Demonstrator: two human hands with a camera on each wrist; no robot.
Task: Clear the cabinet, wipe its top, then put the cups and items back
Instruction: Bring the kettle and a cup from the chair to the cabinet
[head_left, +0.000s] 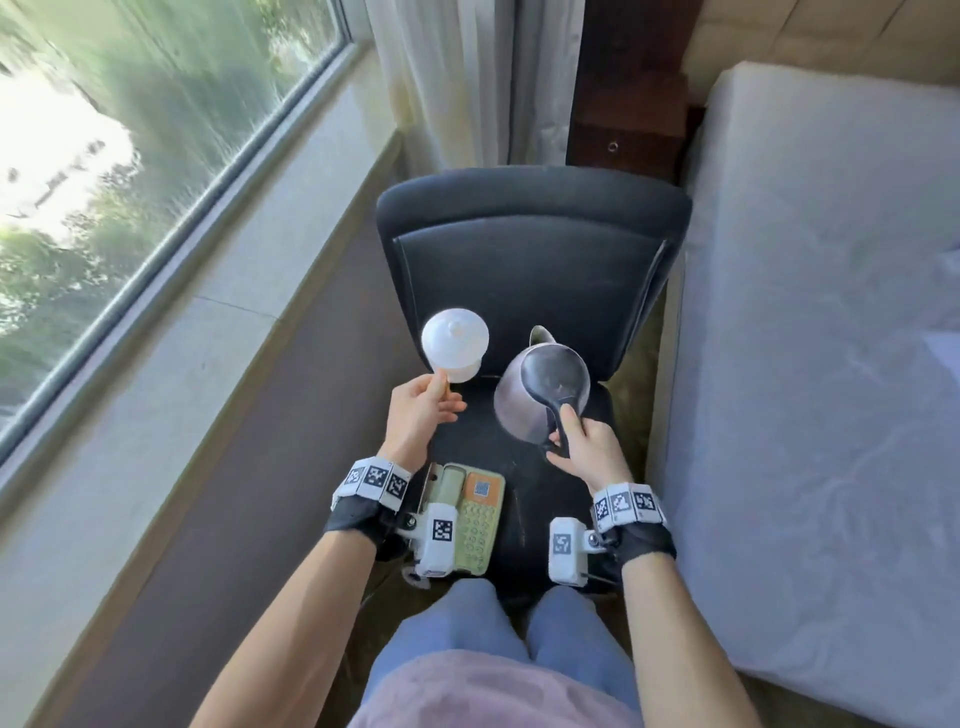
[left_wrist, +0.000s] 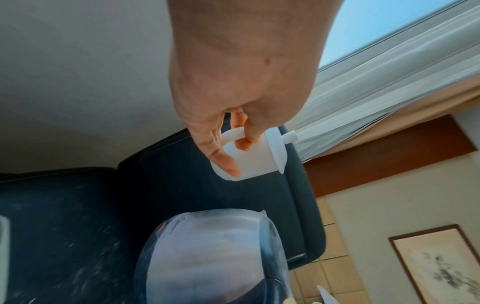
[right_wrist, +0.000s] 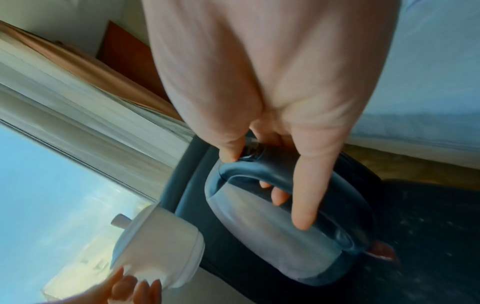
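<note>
My left hand (head_left: 423, 408) grips the handle of a white lidded cup (head_left: 455, 343) and holds it in the air over the left part of a black chair seat (head_left: 498, 467). In the left wrist view my fingers (left_wrist: 226, 160) curl through the cup's handle (left_wrist: 233, 133). My right hand (head_left: 582, 441) grips the black handle of a steel kettle (head_left: 540, 395), held tilted over the seat. The right wrist view shows that hand (right_wrist: 285, 168) wrapped round the kettle's handle (right_wrist: 259, 174), with the cup (right_wrist: 161, 248) at lower left.
A green and orange desk telephone (head_left: 475, 512) lies on the seat's near edge, by my left wrist. The chair's backrest (head_left: 530, 260) stands behind. A window sill (head_left: 182, 389) runs along the left, a white bed (head_left: 831, 312) along the right, curtains (head_left: 467, 78) at the back.
</note>
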